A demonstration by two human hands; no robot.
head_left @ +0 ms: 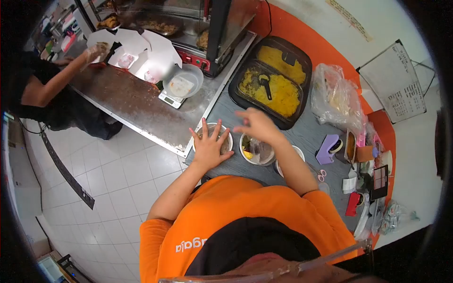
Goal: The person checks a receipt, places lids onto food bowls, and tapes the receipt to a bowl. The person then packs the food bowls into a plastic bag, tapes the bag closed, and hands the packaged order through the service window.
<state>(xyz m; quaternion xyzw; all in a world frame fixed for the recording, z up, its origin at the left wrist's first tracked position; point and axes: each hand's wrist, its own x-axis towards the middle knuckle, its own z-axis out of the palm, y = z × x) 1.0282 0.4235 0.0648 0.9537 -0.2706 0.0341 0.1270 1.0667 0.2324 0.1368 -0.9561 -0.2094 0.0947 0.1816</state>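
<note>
My left hand [209,148] lies with its fingers spread over a round bowl [227,136] at the counter's left end. Just right of it stands a second round bowl [267,157] holding something yellow and green with a clear piece inside. My right hand [257,124] hovers above that bowl's upper edge, its fingers partly bent, and whether they hold anything is not visible. Under my right forearm the white rim of a third container [300,153] shows. Beyond my right hand is a black tray [306,85] of yellow rice with a black scoop [265,86] in it.
A glass food warmer [222,33] stands ahead. On the metal counter are open white boxes [158,52] and a scale [171,99] bearing a bowl. A co-worker's gloved hand [96,52] is at the boxes. Plastic bags [332,96], a purple tape dispenser [326,150] and scissors [322,175] lie right.
</note>
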